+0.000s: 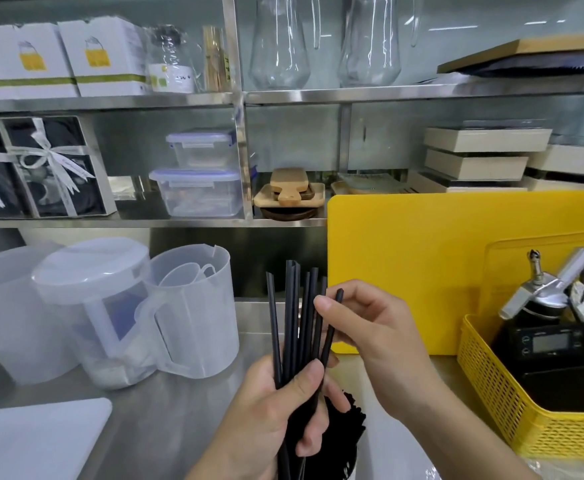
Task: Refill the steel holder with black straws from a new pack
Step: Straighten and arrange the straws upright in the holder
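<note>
matt black straws, probably plastic

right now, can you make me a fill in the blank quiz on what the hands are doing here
The left hand grips a bundle of ____ straws.
The right hand pinches the top of a single ____.
The cutting board leaning behind the hands is ____.
Missing words: black; straw; yellow.

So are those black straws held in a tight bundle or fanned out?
Fanned out. The left hand grips the black straws together low down, their tips spread apart, and the right hand pinches one.
</note>
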